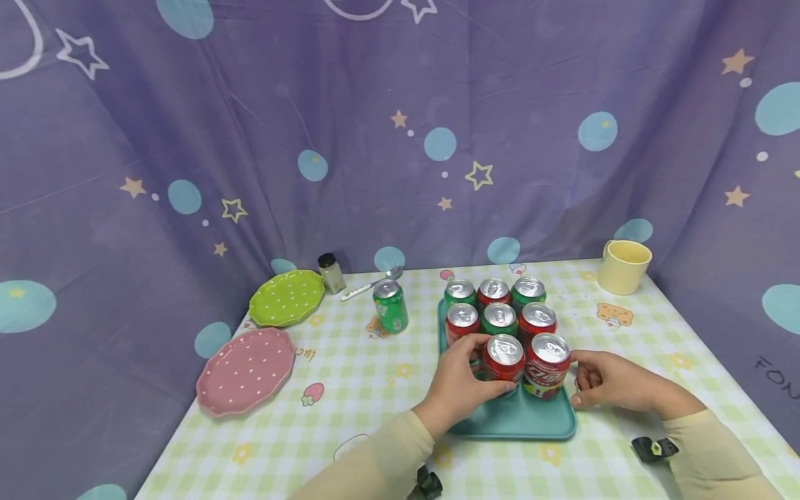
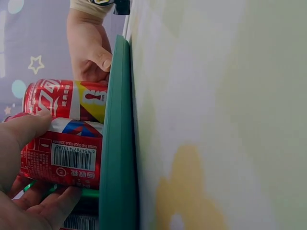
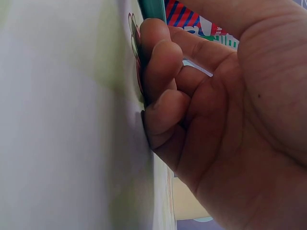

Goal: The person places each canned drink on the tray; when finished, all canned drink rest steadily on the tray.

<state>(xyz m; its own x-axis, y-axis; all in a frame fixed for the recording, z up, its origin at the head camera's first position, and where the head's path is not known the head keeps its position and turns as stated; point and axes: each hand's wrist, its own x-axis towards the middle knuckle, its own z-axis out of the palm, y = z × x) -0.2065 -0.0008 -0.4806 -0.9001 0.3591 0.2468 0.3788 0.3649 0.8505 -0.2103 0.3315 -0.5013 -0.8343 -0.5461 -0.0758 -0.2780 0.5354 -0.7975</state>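
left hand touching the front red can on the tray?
Touching. In the left wrist view the left hand has its thumb on top and fingers beneath the red can, wrapped around it; the head view shows the same grip.
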